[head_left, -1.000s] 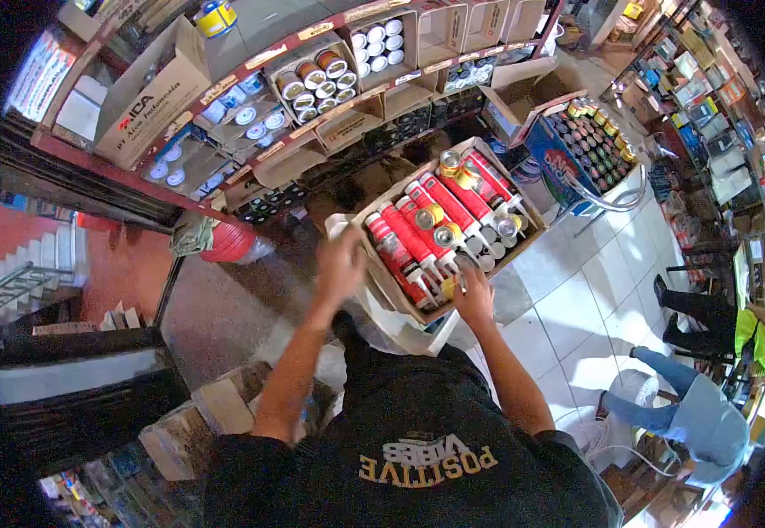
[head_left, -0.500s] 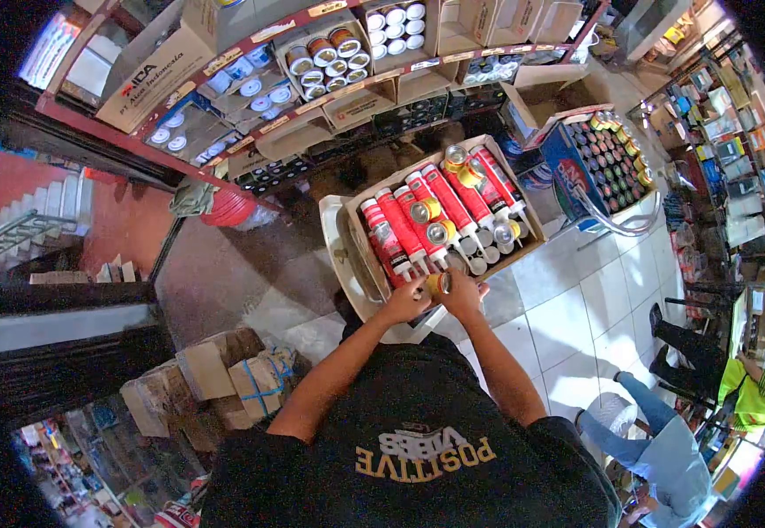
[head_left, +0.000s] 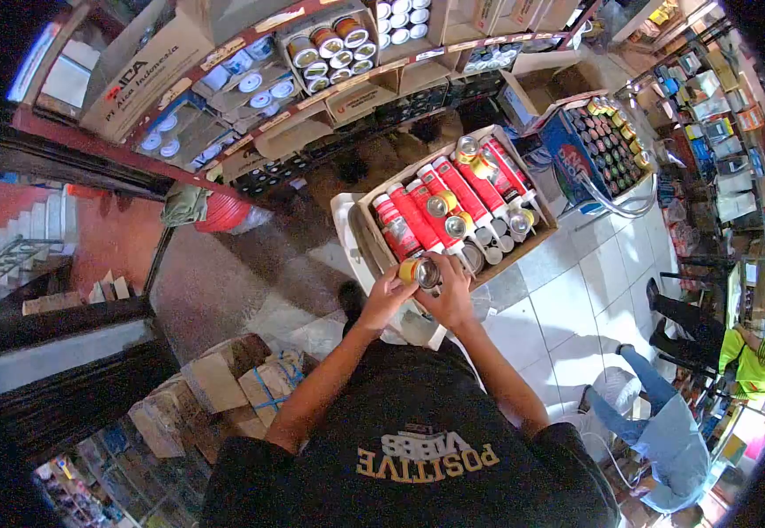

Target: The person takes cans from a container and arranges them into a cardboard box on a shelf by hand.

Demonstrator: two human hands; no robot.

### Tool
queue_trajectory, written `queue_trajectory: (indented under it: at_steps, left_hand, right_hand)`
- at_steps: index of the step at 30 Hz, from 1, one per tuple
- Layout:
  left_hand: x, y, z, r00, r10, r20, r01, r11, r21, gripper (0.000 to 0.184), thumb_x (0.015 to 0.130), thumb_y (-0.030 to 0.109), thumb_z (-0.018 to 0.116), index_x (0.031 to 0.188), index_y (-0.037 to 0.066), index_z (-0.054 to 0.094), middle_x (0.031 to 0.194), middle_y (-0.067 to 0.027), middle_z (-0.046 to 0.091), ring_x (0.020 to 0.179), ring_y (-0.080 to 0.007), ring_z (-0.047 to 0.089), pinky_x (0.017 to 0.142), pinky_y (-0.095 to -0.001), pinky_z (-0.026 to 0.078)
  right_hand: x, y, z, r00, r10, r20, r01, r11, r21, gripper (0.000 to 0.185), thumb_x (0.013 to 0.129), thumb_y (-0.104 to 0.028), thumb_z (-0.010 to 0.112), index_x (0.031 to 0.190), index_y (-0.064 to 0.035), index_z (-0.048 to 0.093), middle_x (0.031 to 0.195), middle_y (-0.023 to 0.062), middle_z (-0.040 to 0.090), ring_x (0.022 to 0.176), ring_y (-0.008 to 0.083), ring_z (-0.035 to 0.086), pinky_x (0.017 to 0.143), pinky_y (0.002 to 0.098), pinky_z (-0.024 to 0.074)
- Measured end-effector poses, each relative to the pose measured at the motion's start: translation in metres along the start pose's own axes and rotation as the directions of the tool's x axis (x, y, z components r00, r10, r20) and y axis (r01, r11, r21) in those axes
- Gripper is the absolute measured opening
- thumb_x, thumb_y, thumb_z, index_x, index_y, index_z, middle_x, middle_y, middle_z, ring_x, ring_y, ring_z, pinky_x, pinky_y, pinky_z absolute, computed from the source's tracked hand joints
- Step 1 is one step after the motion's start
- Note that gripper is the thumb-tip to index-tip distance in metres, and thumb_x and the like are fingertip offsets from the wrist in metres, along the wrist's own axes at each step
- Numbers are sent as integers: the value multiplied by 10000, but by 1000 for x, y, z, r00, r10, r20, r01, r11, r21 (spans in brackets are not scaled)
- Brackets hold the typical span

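Between my two hands is a small can (head_left: 419,273) with a yellow-gold label and a silver end that faces up. My left hand (head_left: 385,297) grips it from the left, with fingers curled round its side. My right hand (head_left: 449,292) closes on its right side. Just beyond my hands, a cardboard box (head_left: 516,257) holds several red sealant cartridges (head_left: 440,183) with white nozzles. Similar small cans (head_left: 441,205) lie on top of the cartridges, and grey-lidded cans (head_left: 493,242) stand at the box's near side.
The box rests on a white plastic chair (head_left: 347,220). Shelves with cans (head_left: 340,46) and cartons run along the far side. At the right stands a blue container of cans (head_left: 567,154). Taped cartons (head_left: 215,378) are stacked at lower left. People (head_left: 664,440) sit at lower right.
The can has come slightly nearer and to the left, turned so its silver end shows more. My right hand has shifted its hold, and the view has moved slightly.
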State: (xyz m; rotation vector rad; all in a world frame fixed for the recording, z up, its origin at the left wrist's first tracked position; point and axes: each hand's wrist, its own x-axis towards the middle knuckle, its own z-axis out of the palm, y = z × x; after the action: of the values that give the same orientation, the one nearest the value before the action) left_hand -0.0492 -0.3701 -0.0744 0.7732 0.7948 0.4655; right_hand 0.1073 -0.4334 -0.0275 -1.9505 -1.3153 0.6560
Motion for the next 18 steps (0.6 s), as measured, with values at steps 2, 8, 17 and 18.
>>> queue_trajectory:
  at_steps: [2,8,17,18]
  left_hand:
    - [-10,15,-11,998,58,-35,-59,997,-50,555,907,108,723,1388,19,461,1231,-69,601,1117,-145,588,931,-294,503]
    - [-41,37,-70,989,107,-102,-79,965,249,450,864,115,761,1231,9,524,1111,-68,622,1050,-163,617,918,-313,512]
    - [-98,80,-171,965,157,-211,-121,977,173,498,843,144,792,1256,-3,555,1135,-66,648,1057,-161,616,933,-316,496]
    - [-104,89,-178,962,167,-217,-131,976,172,498,843,144,792,1256,-3,555,1135,-66,648,1057,-161,616,933,-316,496]
  right_hand:
    - [3,-23,8,999,-50,14,50,999,12,656,696,-210,806,1285,-75,550,1219,190,560,1152,387,541,983,479,431]
    - [-3,-69,62,973,-176,150,160,980,117,678,685,-139,806,1302,-62,536,1229,206,521,1167,401,519,1004,461,442]
    - [20,-150,137,882,-300,362,221,944,244,709,708,-151,798,1341,-40,500,1254,215,499,1193,427,510,1038,449,443]
    - [23,-157,146,869,-315,382,225,938,264,704,716,-147,798,1347,-53,502,1260,209,493,1202,414,503,1036,449,436]
